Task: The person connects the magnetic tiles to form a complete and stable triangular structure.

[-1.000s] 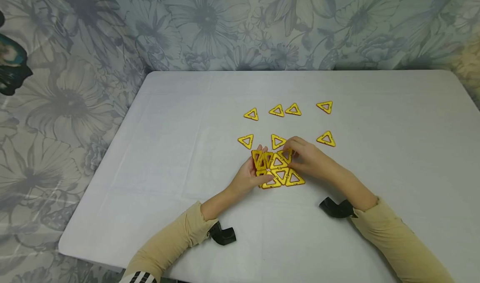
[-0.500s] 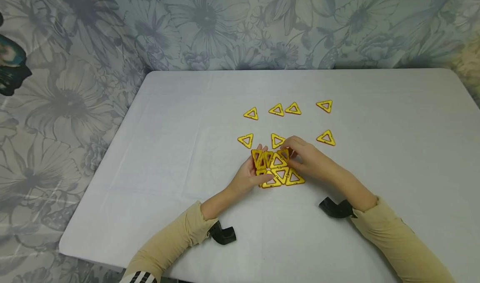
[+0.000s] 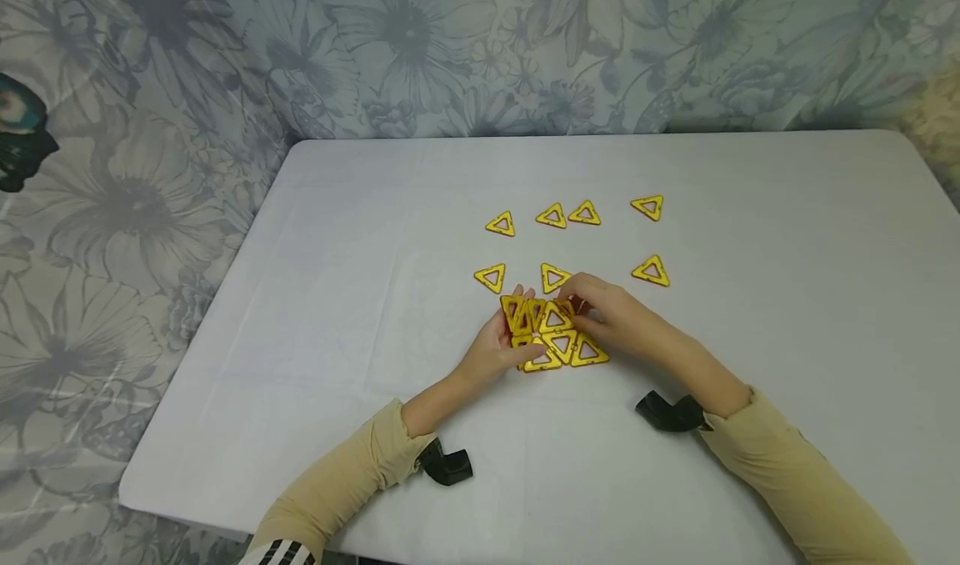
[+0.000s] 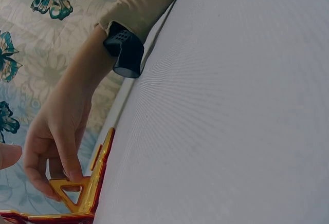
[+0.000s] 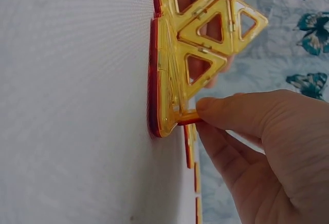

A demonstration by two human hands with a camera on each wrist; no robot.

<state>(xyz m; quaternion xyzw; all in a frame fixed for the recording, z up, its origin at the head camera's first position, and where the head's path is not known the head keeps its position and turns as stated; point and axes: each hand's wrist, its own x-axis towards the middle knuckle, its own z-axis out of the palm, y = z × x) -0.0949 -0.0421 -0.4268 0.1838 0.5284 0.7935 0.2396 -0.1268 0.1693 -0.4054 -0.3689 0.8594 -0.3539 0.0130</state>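
– R hand [image 3: 609, 308] is tilting its tile [image 5: 188, 117] further in vs. a sec ago.
– Where's tile sitting re: fingers [image 5: 226, 154]?
– They're pinching its edge; rest is sticking out toward joined tiles [image 3: 558, 332]. Can't tell if it's touching.
– L hand [image 3: 495, 345]?
– Gripping joined tiles, thumb [image 3: 528, 354] in front.
– Others?
– 7 loose tiles [image 3: 652, 277] are lying apart on worktop [image 3: 750, 298], beyond both hands.
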